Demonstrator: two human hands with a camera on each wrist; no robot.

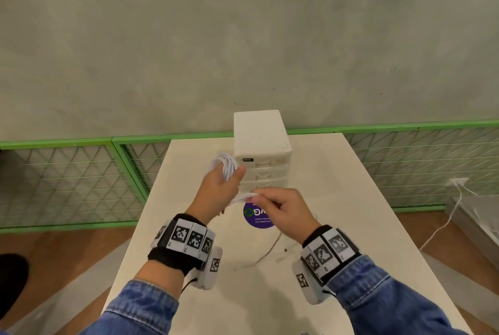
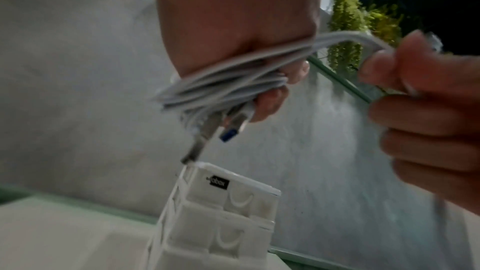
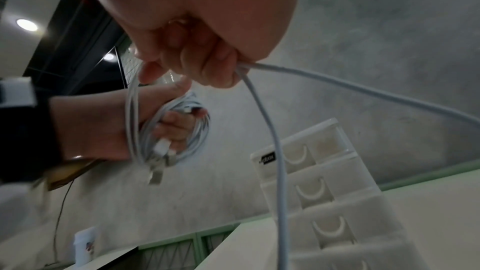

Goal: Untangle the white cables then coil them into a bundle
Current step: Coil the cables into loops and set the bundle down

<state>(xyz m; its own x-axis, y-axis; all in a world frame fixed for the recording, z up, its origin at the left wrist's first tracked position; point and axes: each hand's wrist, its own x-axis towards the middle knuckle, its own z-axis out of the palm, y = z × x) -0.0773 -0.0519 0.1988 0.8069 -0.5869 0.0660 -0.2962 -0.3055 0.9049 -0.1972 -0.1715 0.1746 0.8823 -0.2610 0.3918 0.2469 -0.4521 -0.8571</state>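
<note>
Drawer box (image 1: 263,145) just behind hands – purple sticker (image 1: 258,217) below.

Layout over the table, as we see it

We find the tall white plastic drawer tower (image 1: 263,143) standing at the far middle of the pale rectangular table (image 1: 351,226), with the round purple sticker (image 1: 258,217) on the tabletop just before it. Above the sticker our left hand (image 1: 220,189) sits left of our right hand (image 1: 283,212); the coiled white cables (image 1: 225,166) lie in the left hand, a strand reaching across to the right, and loose ends seem to trail onto the table below.
</note>
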